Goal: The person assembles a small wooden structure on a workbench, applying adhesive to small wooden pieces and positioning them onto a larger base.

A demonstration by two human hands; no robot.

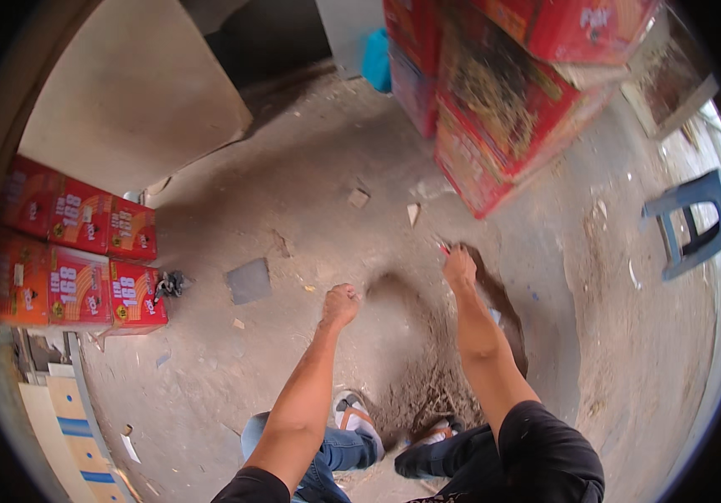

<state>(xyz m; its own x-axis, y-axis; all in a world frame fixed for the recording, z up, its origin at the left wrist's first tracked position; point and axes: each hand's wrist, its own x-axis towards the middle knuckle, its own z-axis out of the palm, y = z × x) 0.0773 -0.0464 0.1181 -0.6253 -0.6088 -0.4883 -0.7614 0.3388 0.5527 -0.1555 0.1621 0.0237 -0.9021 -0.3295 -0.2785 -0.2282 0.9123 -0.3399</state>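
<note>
Both my arms reach forward over a dusty concrete floor (310, 210). My left hand (341, 303) is closed, fingers curled together, above the floor; whatever it may hold is too small to make out. Farther forward and to the right, my right hand (459, 267) is closed on a small red object (444, 249), of which only a bit shows past the fingers. Beneath and between my arms lies a patch of loose dirt (427, 369), reaching back to my sandalled feet. A dark square piece (248, 281) lies flat, left of my left hand.
Red cartons (80, 251) are stacked at the left. More red boxes (503, 109), one with stringy debris on it, stand at the front right. A blue-grey plastic stool (691, 222) is at the far right. A large pale board (134, 92) leans at the front left.
</note>
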